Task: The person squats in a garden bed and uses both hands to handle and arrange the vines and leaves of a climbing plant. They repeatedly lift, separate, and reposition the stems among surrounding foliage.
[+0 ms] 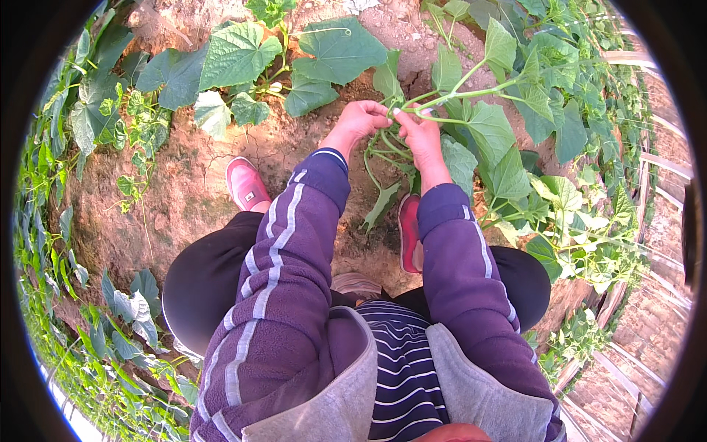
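Note:
Both of my hands meet at the stems of a leafy green vine (464, 95), which looks like a cucumber plant. The fingertips of my left hand (362, 120) pinch the vine from the left, near a bunch of stems. Close beside it, my right hand (422, 138) grips the same stems between thumb and fingers. From there the vine runs up to the right, bearing broad leaves (491, 132). Below my fingers, thin leaf stalks hang down, and one drooping leaf (382, 205) ends between my feet. What lies inside my fingertips is partly hidden.
Dry, cracked soil (188, 171) lies before me. Another leafy plant (243, 55) grows at the upper left. Dense vines (558, 72) crowd the right side, with a brick wall (646, 331) beyond. My pink shoe (246, 182) and red shoe (409, 235) stand on the ground.

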Motion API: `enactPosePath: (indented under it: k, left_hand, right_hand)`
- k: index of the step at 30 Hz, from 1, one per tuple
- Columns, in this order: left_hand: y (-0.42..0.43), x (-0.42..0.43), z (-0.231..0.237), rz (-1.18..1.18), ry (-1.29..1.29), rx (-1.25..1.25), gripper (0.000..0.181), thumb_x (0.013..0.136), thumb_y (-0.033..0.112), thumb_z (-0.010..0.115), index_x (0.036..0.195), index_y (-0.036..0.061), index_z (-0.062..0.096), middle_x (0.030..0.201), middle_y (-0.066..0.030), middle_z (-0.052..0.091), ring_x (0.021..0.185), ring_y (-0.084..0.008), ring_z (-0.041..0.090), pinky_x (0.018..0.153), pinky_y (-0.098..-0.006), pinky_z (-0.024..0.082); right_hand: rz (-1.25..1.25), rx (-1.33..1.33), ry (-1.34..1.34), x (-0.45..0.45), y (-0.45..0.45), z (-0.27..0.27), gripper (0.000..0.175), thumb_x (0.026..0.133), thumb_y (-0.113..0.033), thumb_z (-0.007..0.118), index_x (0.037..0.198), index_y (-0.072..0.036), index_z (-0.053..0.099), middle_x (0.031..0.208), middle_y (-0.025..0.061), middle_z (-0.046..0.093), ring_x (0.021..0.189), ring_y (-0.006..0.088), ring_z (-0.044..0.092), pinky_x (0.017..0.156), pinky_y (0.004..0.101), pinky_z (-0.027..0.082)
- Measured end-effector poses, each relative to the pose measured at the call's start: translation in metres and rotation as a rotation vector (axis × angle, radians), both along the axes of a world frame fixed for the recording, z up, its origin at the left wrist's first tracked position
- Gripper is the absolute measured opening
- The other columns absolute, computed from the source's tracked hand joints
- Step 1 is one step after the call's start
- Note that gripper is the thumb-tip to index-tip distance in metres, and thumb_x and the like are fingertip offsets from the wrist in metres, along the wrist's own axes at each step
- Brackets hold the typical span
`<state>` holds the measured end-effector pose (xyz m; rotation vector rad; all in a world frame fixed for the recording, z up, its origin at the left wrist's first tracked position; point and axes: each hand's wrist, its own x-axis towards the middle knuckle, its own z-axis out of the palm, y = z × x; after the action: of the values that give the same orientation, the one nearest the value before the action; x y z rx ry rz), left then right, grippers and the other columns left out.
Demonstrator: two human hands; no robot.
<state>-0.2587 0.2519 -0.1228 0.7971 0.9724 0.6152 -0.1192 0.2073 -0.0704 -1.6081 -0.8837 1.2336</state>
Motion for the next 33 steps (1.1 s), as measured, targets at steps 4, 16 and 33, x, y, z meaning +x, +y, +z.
enactPosePath:
  k: [4, 16, 33]
  left_hand:
    - [0.004, -0.007, 0.007, -0.035, 0.115, 0.1, 0.018, 0.07, 0.009, 0.077, 0.086, 0.0038, 0.069, 0.073, 0.0, 0.066, 0.06, -0.0065, 0.057, 0.054, -0.022, 0.046]
    - [-0.017, 0.011, 0.017, 0.15, 0.853, 0.865, 0.011, 0.075, 0.018, 0.068, 0.084, 0.0121, 0.07, 0.076, -0.0073, 0.065, 0.07, -0.0266, 0.063, 0.063, -0.0363, 0.05]
    - [-0.008, 0.018, -0.031, 0.151, 0.723, 0.293, 0.016, 0.081, 0.023, 0.066, 0.086, 0.007, 0.066, 0.075, -0.0099, 0.065, 0.071, -0.022, 0.062, 0.063, -0.0364, 0.048]
  right_hand:
    - [0.032, -0.027, -0.004, -0.001, 0.0, 0.009, 0.034, 0.079, -0.021, 0.071, 0.104, -0.004, 0.055, 0.075, -0.002, 0.056, 0.055, 0.0041, 0.046, 0.046, 0.0183, 0.03]
    - [-0.025, 0.008, 0.008, -0.006, 0.004, 0.001, 0.027, 0.078, -0.021, 0.074, 0.091, -0.004, 0.058, 0.074, 0.0003, 0.062, 0.054, 0.0049, 0.046, 0.048, 0.0201, 0.036]
    - [0.057, -0.054, -0.027, -0.005, 0.003, -0.016, 0.033, 0.078, -0.01, 0.07, 0.106, 0.001, 0.057, 0.078, 0.0028, 0.061, 0.061, 0.0068, 0.049, 0.055, 0.0214, 0.039]
